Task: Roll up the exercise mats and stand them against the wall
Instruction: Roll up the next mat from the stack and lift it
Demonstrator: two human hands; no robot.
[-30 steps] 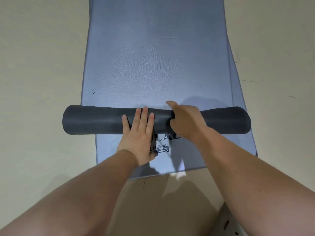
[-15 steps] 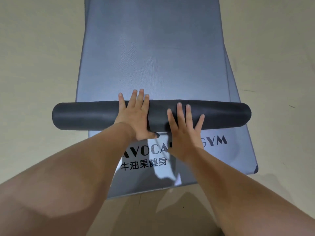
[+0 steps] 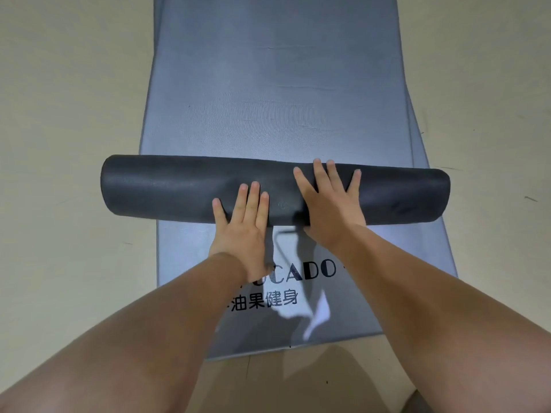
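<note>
Exercise mat (image 3: pixel 268 99) lies on the pale floor (image 3: pixel 59 114), its far end cut off at the top of the head view. Its dark roll (image 3: pixel 179 189) runs left to right. The forearms hide part of the lettering (image 3: pixel 310 271) on the nearer sheet, possibly a second mat. The left hand (image 3: pixel 243 225) presses the roll's near side with fingers together, and the right hand (image 3: pixel 331 204) lies on top with fingers spread.

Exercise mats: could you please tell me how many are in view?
2. One grey-blue foam mat, partly wound into a dark roll, lies on top; one printed grey mat lies flat beneath it. Others may be hidden underneath.
</note>
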